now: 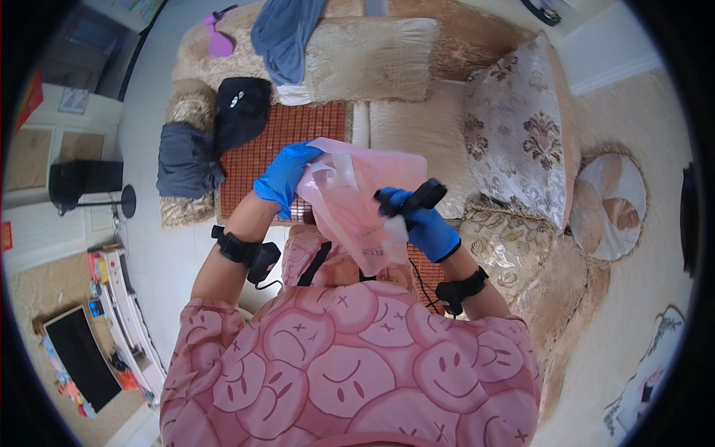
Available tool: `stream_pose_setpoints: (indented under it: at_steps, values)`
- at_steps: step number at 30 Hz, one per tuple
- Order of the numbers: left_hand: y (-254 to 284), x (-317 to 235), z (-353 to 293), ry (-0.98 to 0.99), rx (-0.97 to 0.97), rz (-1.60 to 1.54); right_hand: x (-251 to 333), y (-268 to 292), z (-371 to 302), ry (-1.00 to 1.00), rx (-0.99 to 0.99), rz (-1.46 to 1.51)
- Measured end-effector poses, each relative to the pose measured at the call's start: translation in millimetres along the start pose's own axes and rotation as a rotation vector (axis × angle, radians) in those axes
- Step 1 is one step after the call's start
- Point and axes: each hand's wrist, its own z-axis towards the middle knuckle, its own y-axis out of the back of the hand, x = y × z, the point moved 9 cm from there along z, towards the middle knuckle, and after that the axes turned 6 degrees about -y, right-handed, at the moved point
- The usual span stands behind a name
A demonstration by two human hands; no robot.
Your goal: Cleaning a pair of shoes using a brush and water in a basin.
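My left hand [284, 179], in a blue glove, is closed on the upper left edge of a pink translucent plastic bag [387, 167]. The bag hangs in front of my lap, creased and tapering downward. A whitish patch [339, 173] shows near its top. My right hand [433, 232], also gloved in blue, is at the bag's right side, its fingers wrapped round a black elongated object [424, 197] whose kind I cannot make out. A small whitish piece [395, 232] shows just below those fingers; whether they hold it is unclear.
Ahead stands a beige sofa with a red-brown woven mat [298, 123], a black garment [243, 112], dark grey cloth [186, 158] and a blue-grey towel [287, 37]. A patterned cushion [521, 130] leans at right, near a round stool [609, 207]. A television [83, 357] is at lower left.
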Motion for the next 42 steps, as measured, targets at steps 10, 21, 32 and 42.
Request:
stream_pose_setpoints:
  at_steps: [10, 21, 32, 42]
  values:
    - [-75, -4, 62, -0.027, 0.322, 0.282, 62, 113, -123, 0.533, -0.369, 0.836]
    - [-162, -6, 35, -0.227, 0.573, 0.196, 110, 31, -55, 0.393, -0.343, -0.093]
    - [-136, -24, 1, -0.383, 0.435, 0.112, 83, -11, 4, 0.061, -0.368, -0.315]
    - [-57, 10, 0, -0.278, 0.137, -0.174, 65, -59, 54, -0.017, -0.162, -0.357]
